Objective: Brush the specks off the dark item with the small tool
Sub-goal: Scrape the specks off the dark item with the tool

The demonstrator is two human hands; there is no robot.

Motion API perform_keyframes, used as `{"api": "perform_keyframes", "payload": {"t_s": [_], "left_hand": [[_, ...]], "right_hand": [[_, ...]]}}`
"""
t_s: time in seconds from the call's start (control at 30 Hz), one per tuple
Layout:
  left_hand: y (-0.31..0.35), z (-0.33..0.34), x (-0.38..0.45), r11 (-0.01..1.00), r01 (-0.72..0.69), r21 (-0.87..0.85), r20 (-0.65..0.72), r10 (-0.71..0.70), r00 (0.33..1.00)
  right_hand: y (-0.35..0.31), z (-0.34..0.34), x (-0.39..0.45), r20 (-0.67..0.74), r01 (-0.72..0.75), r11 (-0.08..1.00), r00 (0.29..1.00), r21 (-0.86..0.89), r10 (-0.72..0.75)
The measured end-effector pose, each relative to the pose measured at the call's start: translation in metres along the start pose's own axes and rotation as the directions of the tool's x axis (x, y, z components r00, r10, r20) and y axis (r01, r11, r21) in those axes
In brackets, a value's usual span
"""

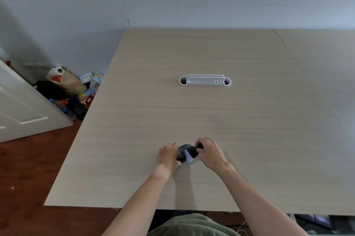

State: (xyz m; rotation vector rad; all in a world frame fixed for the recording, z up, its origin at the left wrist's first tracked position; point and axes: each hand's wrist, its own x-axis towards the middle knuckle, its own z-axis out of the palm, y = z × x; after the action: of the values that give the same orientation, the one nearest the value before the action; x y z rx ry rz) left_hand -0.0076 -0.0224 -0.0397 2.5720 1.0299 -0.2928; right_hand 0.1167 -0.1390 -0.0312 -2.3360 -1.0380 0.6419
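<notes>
A small dark rounded item (182, 153) with pale specks along its left side lies on the light wooden table (192, 111) near the front edge. My left hand (167, 156) presses against its left side and holds it. My right hand (210, 153) grips the dark handle of a small brush (192, 152). The brush's pale bluish bristles rest on the item's right half. What kind of thing the dark item is cannot be told.
A white cable grommet box (205, 80) is set into the table further back. A seam (288, 49) marks a second table at the right. Left of the table are a white door (23, 109) and a pile of bags and boxes (73, 90) on the brown floor.
</notes>
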Motion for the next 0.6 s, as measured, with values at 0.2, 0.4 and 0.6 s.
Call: {"api": "perform_keyframes", "payload": {"t_s": [0.2, 0.4, 0.6], "left_hand": [[0.000, -0.001, 0.001, 1.000, 0.003, 0.011, 0.021, -0.004, 1.000], [0.002, -0.003, 0.000, 1.000, 0.011, 0.017, 0.037, -0.011, 0.999], [0.000, -0.002, 0.001, 1.000, 0.016, -0.002, 0.051, -0.015, 0.999]], "right_hand": [[-0.008, -0.001, -0.003, -0.020, -0.024, 0.988, 0.999, 0.150, 0.028], [-0.009, 0.000, -0.001, -0.196, -0.092, 0.996, 0.977, -0.017, 0.087], [-0.014, -0.006, 0.012, 0.013, -0.054, 0.989, 0.999, 0.140, 0.053]]}}
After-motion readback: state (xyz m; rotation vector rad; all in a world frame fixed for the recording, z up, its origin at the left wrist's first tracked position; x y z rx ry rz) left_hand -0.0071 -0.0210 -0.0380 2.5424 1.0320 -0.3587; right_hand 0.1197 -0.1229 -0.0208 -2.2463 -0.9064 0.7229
